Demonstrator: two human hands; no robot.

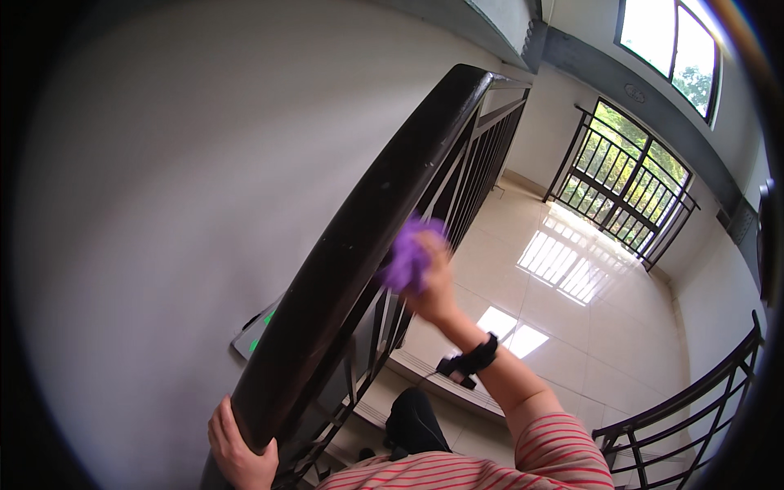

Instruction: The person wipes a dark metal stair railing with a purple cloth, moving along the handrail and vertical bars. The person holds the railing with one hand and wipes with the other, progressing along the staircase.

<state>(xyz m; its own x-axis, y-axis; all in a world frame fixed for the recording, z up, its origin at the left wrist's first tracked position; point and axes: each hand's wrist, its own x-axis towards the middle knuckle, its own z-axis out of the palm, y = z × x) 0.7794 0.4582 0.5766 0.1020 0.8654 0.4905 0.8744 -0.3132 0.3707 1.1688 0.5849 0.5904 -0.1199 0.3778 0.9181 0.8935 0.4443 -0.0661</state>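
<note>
A dark, glossy handrail point(343, 245) runs from the bottom left up to the top centre, with small pale scuffs on its surface. My left hand point(242, 450) grips the near end of it, thumb on one side and fingers on the other. In my right hand point(432, 275) is a crumpled purple cloth point(410, 254), blurred by motion, at the right side of the handrail beside the metal balusters point(484, 165). Whether the cloth presses on the rail or a bar just under it, I cannot tell. A black strap with a small device point(471, 361) is around my right wrist.
Tiled stairs point(422, 392) lead to a shiny tiled landing point(551, 306). Beyond stands a barred window point(625, 177), with another window point(670, 55) higher up. A second dark railing point(680, 404) curves at the right. Behind the handrail, a grey panel with green marks point(254, 334) shows partly.
</note>
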